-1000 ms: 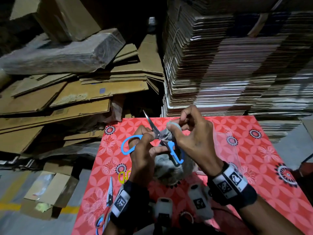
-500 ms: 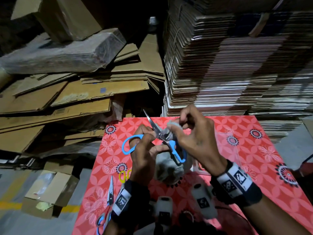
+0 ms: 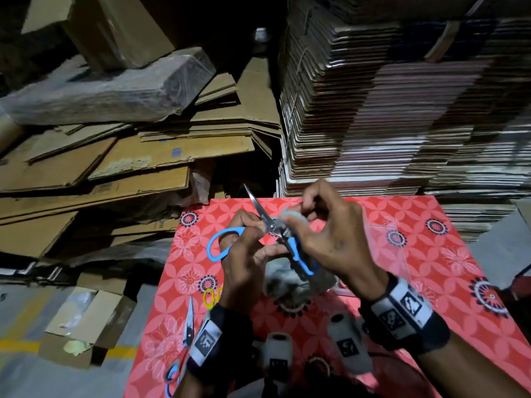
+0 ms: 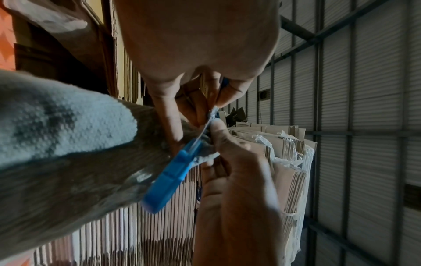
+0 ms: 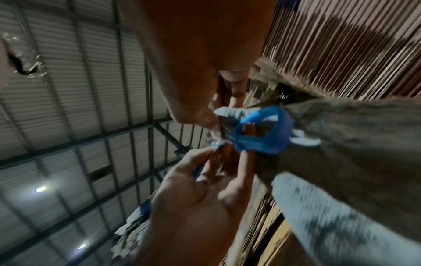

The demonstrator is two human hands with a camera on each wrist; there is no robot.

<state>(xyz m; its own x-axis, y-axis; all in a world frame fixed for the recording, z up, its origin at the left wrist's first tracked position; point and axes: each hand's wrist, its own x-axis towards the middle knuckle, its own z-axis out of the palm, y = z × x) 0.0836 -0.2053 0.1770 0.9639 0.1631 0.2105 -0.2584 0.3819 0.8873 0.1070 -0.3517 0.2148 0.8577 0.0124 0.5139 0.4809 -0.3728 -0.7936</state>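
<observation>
Almost nothing has moved in the last second. The left hand [image 3: 244,259] still curls round the blue-handled scissors [image 3: 270,224], which it holds above the red surface [image 3: 186,254]. The right hand [image 3: 336,239] pinches the grey cloth [image 3: 293,216] onto the blade near the pivot, so the wiping probably continues.

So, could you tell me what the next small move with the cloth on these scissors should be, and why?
Probably slide the grey cloth from the pivot up the blade toward its tip: the right hand pinches it at the pivot, the left hand holds the blue scissors open, and that blade is bare.
</observation>
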